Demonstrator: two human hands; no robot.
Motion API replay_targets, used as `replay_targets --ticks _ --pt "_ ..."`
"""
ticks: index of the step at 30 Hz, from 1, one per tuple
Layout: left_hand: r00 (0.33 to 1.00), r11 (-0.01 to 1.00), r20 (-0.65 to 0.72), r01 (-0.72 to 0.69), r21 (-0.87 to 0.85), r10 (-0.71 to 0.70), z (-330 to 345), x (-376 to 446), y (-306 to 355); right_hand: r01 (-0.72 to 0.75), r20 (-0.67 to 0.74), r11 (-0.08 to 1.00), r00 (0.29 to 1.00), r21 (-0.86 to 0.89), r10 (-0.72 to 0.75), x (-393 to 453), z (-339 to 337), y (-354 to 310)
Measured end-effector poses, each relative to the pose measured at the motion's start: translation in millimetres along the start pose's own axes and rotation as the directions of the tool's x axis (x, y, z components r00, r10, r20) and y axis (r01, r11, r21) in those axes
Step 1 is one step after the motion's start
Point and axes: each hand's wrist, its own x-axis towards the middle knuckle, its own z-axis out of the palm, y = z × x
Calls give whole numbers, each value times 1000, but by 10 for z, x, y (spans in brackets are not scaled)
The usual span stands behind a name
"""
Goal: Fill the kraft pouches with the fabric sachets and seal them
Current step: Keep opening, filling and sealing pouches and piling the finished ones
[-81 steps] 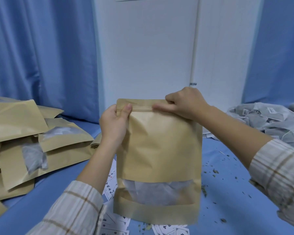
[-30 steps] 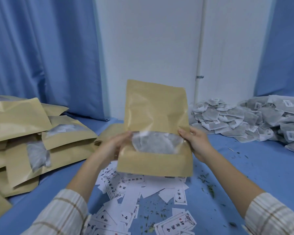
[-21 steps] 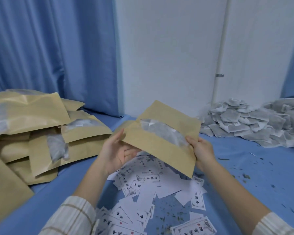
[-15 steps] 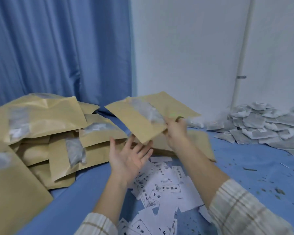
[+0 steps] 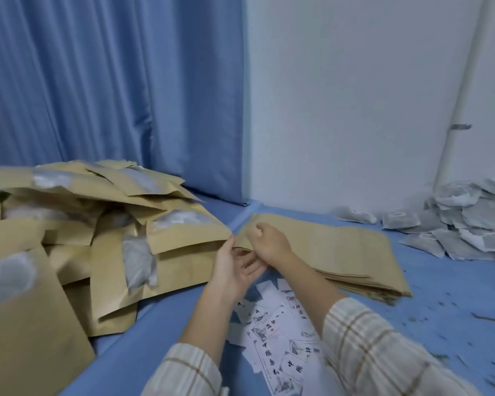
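My right hand (image 5: 269, 241) has its fingers curled at the near corner of the flat stack of empty kraft pouches (image 5: 340, 250); motion blur keeps me from telling whether they have pinched the top pouch or only rest on it. My left hand (image 5: 235, 267) lies just beside it, palm up, fingers loosely spread and holding nothing, its fingertips at the edge of the same stack. Below my wrists, a scatter of printed paper labels (image 5: 277, 338) lies on the blue table (image 5: 440, 295). To my left a heap of filled pouches (image 5: 103, 232) is piled up, pale sachets showing through their windows, so a good part of the work looks done. To my right, against the wall, the pile of fabric sachets (image 5: 463, 224) is large, and the empty stack is thick. I judge I am about to take a fresh pouch, with many more to fill and seal.
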Motion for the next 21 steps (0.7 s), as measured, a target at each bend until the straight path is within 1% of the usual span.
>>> replay_targets --ticks 1,2,3,4,6,7,10,12,13,15,16,17,19,20,21 --pt "1000 1000 -8 18 -11 -18 11 39 -49 15 -15 983 1000 -181 -18 -13 -37 199" --pt "999 999 -21 39 -5 -39 13 76 -108 5 -7 940 1000 -340 -8 -25 -68 385" --pt "997 998 -33 63 12 -63 20 109 -168 -12 13 887 1000 -462 20 -46 -101 547" --pt "995 996 -45 86 27 -84 29 130 -222 -20 40 838 998 -545 50 -65 -122 683" --pt "991 993 -69 114 10 -113 40 154 -321 6 91 771 994 -637 68 -124 -143 890" --pt "989 992 -82 123 -14 -124 45 165 -364 41 105 739 994 -672 41 -160 -163 963" --pt "986 988 -87 140 -66 -145 63 188 -468 153 63 662 985 -734 -158 -324 -291 1105" --pt "986 988 -94 134 -73 -140 99 182 -531 240 72 604 955 -760 -288 -478 -382 1184" --pt "986 989 -91 131 -69 -137 130 167 -564 284 71 591 931 -755 -357 -558 -427 1229" --pt "989 990 -61 129 -49 -132 196 110 -621 347 13 593 869 -727 -494 -748 -527 1267" --pt "991 991 -34 128 -33 -129 224 76 -643 370 -43 589 821 -718 -569 -821 -572 1301" --pt "993 993 -2 120 -17 -120 252 34 -659 408 -102 564 740 -718 -664 -881 -608 1332" --pt "995 997 63 75 -1 -75 303 -74 -661 487 -170 524 598 -699 -783 -1002 -673 1364" --pt "997 999 75 36 3 -36 340 -129 -653 520 -164 496 558 -695 -814 -1056 -715 1366" --pt "998 1000 66 -20 18 19 386 -185 -648 537 -153 477 539 -696 -829 -1105 -747 1358"
